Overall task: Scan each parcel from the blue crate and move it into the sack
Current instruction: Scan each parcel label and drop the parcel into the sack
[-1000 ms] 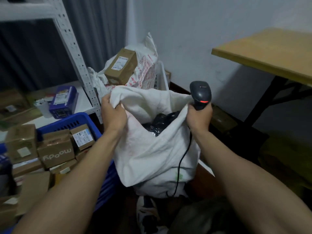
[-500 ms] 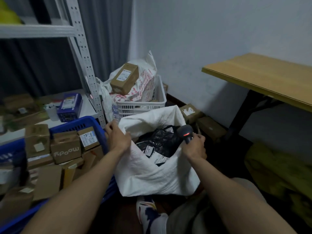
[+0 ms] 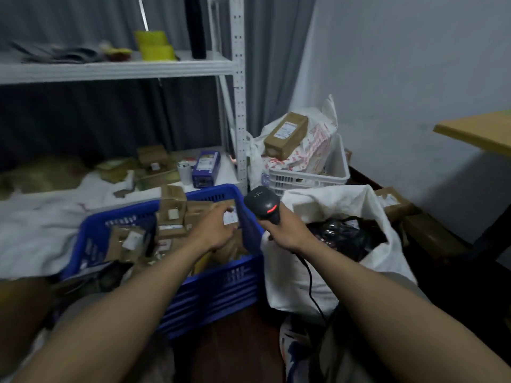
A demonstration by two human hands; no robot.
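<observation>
The blue crate (image 3: 221,283) stands at the centre left, filled with several brown cardboard parcels. My left hand (image 3: 214,230) reaches into its right side, where thumb and fingers close around a small brown parcel (image 3: 230,217) with a white label; the view is blurred there. My right hand (image 3: 284,230) grips the black handheld scanner (image 3: 261,203), whose red light is on and whose cable hangs down. It hovers between the crate's right rim and the white sack (image 3: 301,277). The sack stands open to the right with black-wrapped parcels (image 3: 340,236) inside.
A white metal shelf post (image 3: 240,106) rises behind the crate. A white basket (image 3: 307,176) holding a bag and a brown box (image 3: 286,135) sits behind the sack. Cardboard boxes (image 3: 394,203) lie on the floor at right, beneath a wooden table (image 3: 478,131).
My left hand let go of the sack's rim and moved left into the blue crate onto a parcel. My right hand with the scanner shifted left off the sack. My view turned left.
</observation>
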